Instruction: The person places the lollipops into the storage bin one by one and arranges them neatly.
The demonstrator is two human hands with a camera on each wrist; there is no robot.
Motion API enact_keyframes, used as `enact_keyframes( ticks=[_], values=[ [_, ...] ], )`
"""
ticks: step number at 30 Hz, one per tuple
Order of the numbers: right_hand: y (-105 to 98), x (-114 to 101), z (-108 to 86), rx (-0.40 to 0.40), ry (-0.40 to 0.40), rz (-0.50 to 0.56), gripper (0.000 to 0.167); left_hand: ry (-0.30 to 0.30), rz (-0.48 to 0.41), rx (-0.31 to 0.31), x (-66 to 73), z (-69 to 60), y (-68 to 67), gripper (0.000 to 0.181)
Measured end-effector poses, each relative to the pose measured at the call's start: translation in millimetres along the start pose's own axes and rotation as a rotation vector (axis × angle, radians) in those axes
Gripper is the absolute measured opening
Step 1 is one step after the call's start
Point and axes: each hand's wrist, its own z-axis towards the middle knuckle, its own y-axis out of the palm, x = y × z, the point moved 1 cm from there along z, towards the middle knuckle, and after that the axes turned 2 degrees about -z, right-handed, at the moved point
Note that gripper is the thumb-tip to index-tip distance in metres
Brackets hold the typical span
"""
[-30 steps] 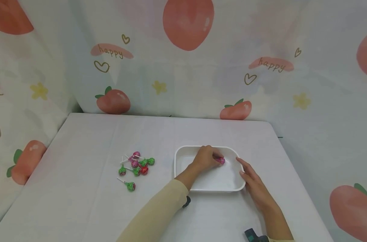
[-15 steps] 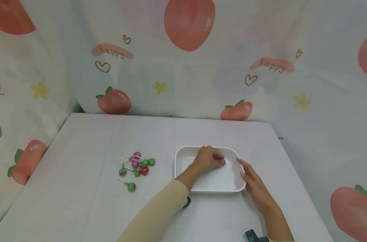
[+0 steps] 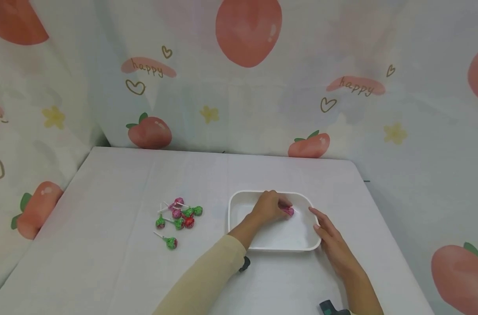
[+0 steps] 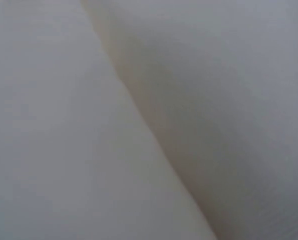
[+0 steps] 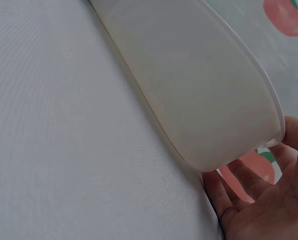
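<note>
A white tray (image 3: 278, 250) stands on the table, its outer wall (image 5: 209, 110) large in the right wrist view. My left hand (image 3: 267, 206) reaches into it from the left and pinches a pink-wrapped lollipop (image 3: 289, 211) between thumb and fingers, low over the tray floor; its stick is mostly hidden. At the tray's right end, my right hand (image 3: 335, 245) touches the rim and outer wall with spread, fairly straight fingers, also seen in the right wrist view as a hand (image 5: 269, 195) at the corner. The left wrist view shows only blurred pale surfaces.
Left of the tray, on the white-covered table (image 3: 105, 245), lies a cluster of several lollipops, among them a red one (image 3: 189, 222) and a pink one (image 3: 176, 214). A green one (image 3: 170, 243) lies apart, nearer the front. A fruit-print cloth (image 3: 246, 100) hangs behind.
</note>
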Motion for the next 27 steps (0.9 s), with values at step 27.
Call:
enact_keyframes(
  ticks=[27],
  values=[
    [0,-4,1.0,0.014,0.024,-0.009,0.054,-0.024,0.0,-0.087,11.6,-10.2,-25.7,0.036]
  ],
)
